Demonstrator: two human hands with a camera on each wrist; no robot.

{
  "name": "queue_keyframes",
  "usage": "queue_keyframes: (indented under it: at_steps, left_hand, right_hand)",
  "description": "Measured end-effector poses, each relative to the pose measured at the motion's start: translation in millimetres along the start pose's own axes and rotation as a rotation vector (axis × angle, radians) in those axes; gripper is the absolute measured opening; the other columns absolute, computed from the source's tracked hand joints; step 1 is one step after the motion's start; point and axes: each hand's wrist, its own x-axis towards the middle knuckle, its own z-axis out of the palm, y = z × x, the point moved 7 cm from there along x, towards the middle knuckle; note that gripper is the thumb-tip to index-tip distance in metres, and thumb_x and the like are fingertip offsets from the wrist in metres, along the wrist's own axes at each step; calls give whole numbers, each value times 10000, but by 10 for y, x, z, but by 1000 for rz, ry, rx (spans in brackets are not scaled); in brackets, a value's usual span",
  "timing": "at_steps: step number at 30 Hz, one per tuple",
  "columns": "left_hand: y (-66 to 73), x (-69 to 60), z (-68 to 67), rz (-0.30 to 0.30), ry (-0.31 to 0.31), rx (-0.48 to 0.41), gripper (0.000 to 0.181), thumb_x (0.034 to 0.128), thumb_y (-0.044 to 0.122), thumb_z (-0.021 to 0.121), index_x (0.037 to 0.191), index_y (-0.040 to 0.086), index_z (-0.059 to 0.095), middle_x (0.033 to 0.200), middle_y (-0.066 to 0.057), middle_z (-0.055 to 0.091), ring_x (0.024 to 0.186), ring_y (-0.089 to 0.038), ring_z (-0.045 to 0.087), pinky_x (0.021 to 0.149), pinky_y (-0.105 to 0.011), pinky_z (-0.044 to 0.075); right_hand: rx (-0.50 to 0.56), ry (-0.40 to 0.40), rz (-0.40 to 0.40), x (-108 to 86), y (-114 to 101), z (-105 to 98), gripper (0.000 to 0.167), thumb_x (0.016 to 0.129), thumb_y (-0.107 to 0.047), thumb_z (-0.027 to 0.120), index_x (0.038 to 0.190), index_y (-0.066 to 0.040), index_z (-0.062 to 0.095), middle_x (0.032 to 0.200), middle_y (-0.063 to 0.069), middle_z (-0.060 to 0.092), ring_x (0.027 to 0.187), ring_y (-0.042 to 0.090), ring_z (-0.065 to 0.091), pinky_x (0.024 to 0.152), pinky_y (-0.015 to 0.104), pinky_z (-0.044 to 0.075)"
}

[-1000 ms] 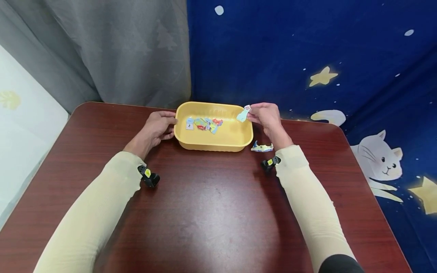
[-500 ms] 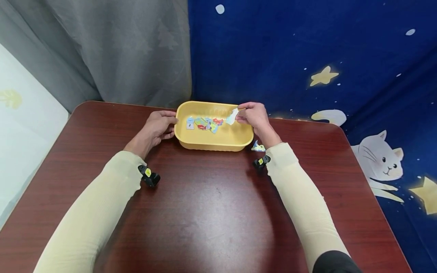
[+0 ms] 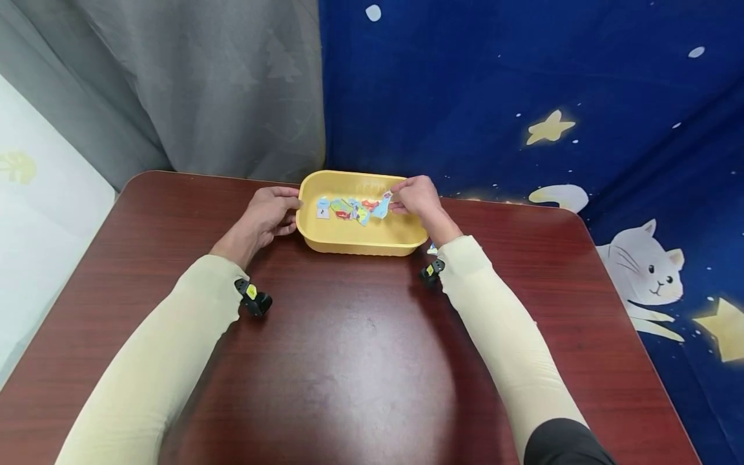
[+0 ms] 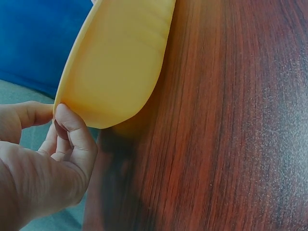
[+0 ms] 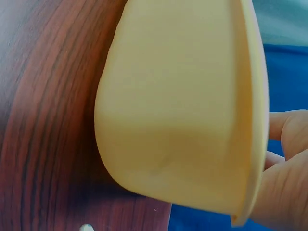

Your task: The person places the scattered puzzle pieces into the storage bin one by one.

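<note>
A yellow plastic basin (image 3: 360,249) stands near the table's far edge. My left hand (image 3: 267,216) pinches its left rim, with thumb and fingers on either side of the wall in the left wrist view. My right hand (image 3: 417,197) reaches over the right part of the basin and pinches a light-blue cutout piece (image 3: 381,206) by its upper end. Several flat, colourful cutout pieces (image 3: 341,210) lie on the basin floor, left of the held one. In the right wrist view the basin wall hides the right fingertips and the piece.
Another small cutout piece (image 3: 433,249) lies on the table just right of the basin, mostly covered by the right wrist. The dark red wooden table (image 3: 349,361) extends toward me. A grey curtain (image 3: 232,90) and a blue starry cloth (image 3: 465,90) hang behind it.
My right hand has moved left and over the basin, carrying the light-blue cutout piece from the right rim toward the other pieces. The left hand stays on the left rim.
</note>
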Motion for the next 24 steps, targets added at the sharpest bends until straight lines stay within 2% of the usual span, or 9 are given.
queue_keyframes:
  at_steps: [4,9,11,19,24]
  left_hand:
    - [11,1,5,3,0,-9,380,963,142,570,1336,102,507,853,-46,608,560,-90,556,538,-210,540]
    - [16,-3,11,-4,1,-16,380,957,141,579,1329,104,509,847,-48,607,557,-93,556,545,-214,546]
    - [18,-1,12,-3,-1,-19,380,957,138,579,1328,101,507,842,-48,607,556,-93,556,540,-212,544]
    - [13,-8,9,-2,-5,-25,370,958,139,577,1320,107,508,849,-49,604,559,-95,556,542,-214,546]
    - [1,-1,0,-4,7,-6,363,961,151,574,1318,123,517,893,-59,592,564,-92,551,579,-225,561]
  right_hand:
    - [-32,3,5,43,-3,59,219,882,19,591,1081,21,684,929,201,716,869,295,720,817,383,573]
    - [-129,55,38,104,42,82,150,898,-39,593,997,5,697,691,107,701,650,199,719,763,362,585]
    - [-171,72,56,123,60,90,131,898,-50,585,952,7,690,641,83,684,611,182,710,742,351,588]
    - [-228,105,104,151,91,116,86,827,20,595,854,23,676,650,103,689,608,194,710,638,302,592]
    - [-298,108,121,148,97,139,94,840,11,575,837,32,666,654,108,700,545,159,688,588,272,581]
